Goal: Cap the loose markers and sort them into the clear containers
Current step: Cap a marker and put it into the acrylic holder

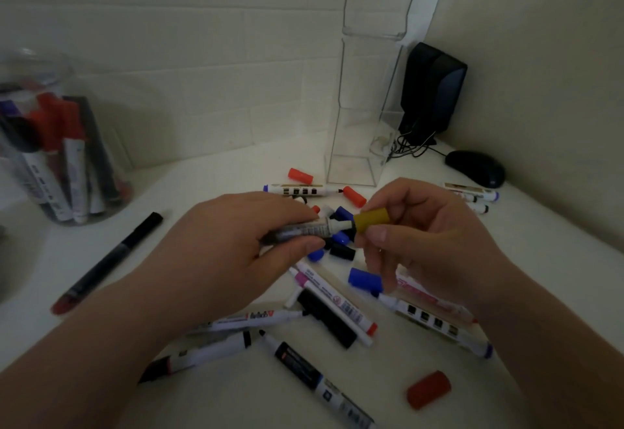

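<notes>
My left hand [233,243] grips a white marker [317,228] held level, its bare tip pointing right. My right hand [415,236] pinches a yellow cap [371,220] right at that tip. Under and around both hands lies a heap of uncapped markers [334,303] and loose caps in blue [364,279], black [341,252] and red [428,389]. A round clear jar [54,145] at the left holds several capped markers. A tall square clear container [358,145] stands behind the heap; it holds no markers.
A dark capped marker [108,263] lies alone at the left. A black speaker [432,87] with tangled cable and a black mouse [476,168] sit in the back right corner. More markers [472,196] lie beside the mouse. Walls close in behind and to the right.
</notes>
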A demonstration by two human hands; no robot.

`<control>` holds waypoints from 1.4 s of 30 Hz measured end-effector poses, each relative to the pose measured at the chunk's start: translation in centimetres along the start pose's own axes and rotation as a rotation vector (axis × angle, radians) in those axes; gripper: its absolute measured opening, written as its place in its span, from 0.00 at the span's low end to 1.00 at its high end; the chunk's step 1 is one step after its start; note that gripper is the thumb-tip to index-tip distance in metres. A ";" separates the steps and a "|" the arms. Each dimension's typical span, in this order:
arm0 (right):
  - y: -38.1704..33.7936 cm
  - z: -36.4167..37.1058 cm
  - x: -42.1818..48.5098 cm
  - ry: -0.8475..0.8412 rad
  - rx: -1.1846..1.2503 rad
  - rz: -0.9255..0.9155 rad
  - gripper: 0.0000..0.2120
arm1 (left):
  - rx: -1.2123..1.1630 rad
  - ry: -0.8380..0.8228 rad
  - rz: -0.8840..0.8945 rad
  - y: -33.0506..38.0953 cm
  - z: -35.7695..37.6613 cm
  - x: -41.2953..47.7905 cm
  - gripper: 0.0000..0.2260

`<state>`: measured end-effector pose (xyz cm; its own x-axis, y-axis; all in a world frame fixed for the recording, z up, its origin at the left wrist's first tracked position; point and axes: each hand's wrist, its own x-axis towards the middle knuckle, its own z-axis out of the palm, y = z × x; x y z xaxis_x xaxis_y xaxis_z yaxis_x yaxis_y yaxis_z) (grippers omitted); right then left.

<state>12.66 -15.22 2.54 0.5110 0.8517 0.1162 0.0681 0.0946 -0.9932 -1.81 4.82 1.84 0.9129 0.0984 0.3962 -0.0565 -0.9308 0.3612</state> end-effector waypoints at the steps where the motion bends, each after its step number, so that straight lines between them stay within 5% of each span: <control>1: -0.1 0.2 -0.1 0.001 -0.038 0.004 0.07 | -0.009 0.004 0.016 0.0 0.1 0.0 0.19; 14: -1.3 1.3 -1.0 -0.011 -0.901 -0.205 0.08 | -0.053 0.013 0.154 0.3 0.3 0.0 0.16; 28: -2.0 3.1 -0.5 0.128 -0.289 0.309 0.19 | 0.083 0.045 0.211 0.7 0.5 0.2 0.15; 32: -2.2 2.8 -0.4 0.172 -0.352 0.220 0.18 | -0.208 -0.027 0.024 1.3 0.9 0.2 0.15; 38: -1.6 0.8 0.1 0.268 -0.042 0.147 0.14 | -1.250 0.033 -0.590 0.5 -0.5 1.4 0.38; 42: -0.8 0.7 0.5 0.286 0.098 0.128 0.13 | -1.459 -0.038 -0.735 0.6 -0.5 1.4 0.28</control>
<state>12.26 -14.50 3.39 0.7311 0.6818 -0.0252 -0.0878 0.0575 -0.9945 -0.81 4.61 3.03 0.9221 0.3161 -0.2231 0.0775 0.4141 0.9069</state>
